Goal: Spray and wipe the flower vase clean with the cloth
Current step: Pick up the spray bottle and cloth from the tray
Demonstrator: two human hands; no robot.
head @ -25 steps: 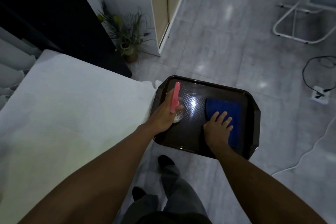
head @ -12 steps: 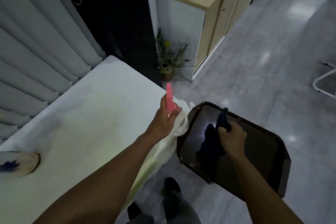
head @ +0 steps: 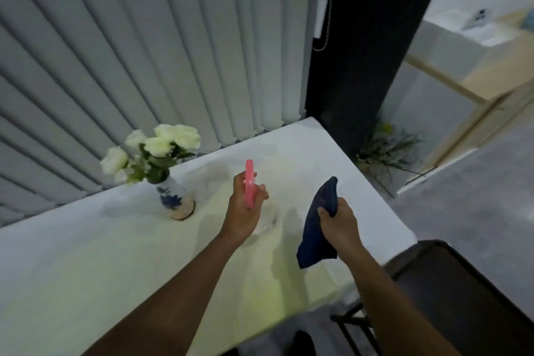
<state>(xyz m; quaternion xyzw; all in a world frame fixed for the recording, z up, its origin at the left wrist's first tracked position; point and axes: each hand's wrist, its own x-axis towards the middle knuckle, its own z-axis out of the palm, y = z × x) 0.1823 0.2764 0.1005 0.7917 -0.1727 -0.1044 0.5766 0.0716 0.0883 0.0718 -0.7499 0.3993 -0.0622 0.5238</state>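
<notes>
A small white vase with blue flower print (head: 172,199) stands on a round coaster on the white table (head: 101,254), holding white roses (head: 156,147). My left hand (head: 242,211) grips a clear spray bottle with a pink head (head: 249,186), held upright above the table to the right of the vase and apart from it. My right hand (head: 339,221) holds a dark blue cloth (head: 318,228) that hangs down over the table, further right.
Grey vertical blinds (head: 144,52) run behind the table. A dark brown tray (head: 462,292) sits on a stand at the lower right beside the table's edge. A potted plant (head: 384,147) stands on the grey floor by a black panel.
Both hands have lifted from the tray and moved left over the table, with the spray bottle and cloth in them. The view has swung left, bringing the vase into sight.
</notes>
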